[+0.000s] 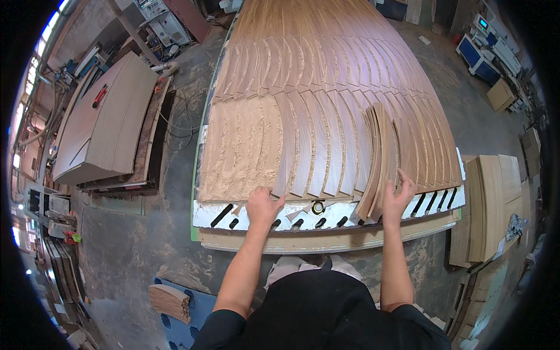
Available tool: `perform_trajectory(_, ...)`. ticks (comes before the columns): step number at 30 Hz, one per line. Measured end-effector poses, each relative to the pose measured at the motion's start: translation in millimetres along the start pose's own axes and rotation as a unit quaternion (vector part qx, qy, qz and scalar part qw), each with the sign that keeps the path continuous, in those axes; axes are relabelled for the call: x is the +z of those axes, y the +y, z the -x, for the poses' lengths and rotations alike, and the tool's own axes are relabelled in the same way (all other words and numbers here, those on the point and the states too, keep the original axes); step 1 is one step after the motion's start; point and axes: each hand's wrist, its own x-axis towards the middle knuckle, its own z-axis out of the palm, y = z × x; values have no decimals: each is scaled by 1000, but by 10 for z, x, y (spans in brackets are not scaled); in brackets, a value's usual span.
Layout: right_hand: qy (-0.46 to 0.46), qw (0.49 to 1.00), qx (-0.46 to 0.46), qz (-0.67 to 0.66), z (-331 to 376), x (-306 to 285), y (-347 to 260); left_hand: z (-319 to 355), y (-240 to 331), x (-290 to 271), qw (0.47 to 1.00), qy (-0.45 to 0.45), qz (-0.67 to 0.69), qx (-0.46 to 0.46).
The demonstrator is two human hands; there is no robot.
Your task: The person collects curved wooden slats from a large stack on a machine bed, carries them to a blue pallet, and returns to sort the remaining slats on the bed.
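My left hand [263, 205] is at the near end of the leftmost curved wooden strip [286, 146], thumb and fingers closed at its tip. This strip borders a patch covered with sawdust [242, 149]. My right hand [399, 197] holds the near part of a bundle of curved wooden strips [376, 160], thumb on the bundle's right side. The bundle stands tilted on the cut panel [431, 149], its near end overhanging the panel's front edge. Rows of similar curved cuts with dusty grooves cover the rest of the panel.
A white slotted edge [251, 219] runs along the table front, with a ring-shaped fitting [317, 207] and wood scraps. At left, a stack of boards [111, 116] bears a red tool [100, 96]. More boards [496, 204] stand right. Lower left, curved pieces [170, 302] lie on a blue surface.
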Motion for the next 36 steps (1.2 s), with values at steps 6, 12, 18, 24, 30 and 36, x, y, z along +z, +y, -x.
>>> perform_trajectory(6,-202,965,-8,-168,570,778,-1236,-72,-94,-534,989,-30,107,-96)
perform_trajectory(12,-388,740,327,-441,824,1932,-1818,251,-98,-867,955,-108,246,-129)
perform_trajectory(18,-344,863,156,-336,1074,2064,-2002,513,-165,-833,945,-154,281,-68)
perform_trajectory(24,-331,905,68,-259,1177,1822,-1846,491,-362,-713,927,-166,321,-96)
perform_trajectory(30,-271,820,239,-445,930,1102,-1323,399,-38,-579,920,-165,351,-50)
perform_trajectory(36,-46,958,186,-214,220,-65,-176,517,947,-443,950,-150,259,87)
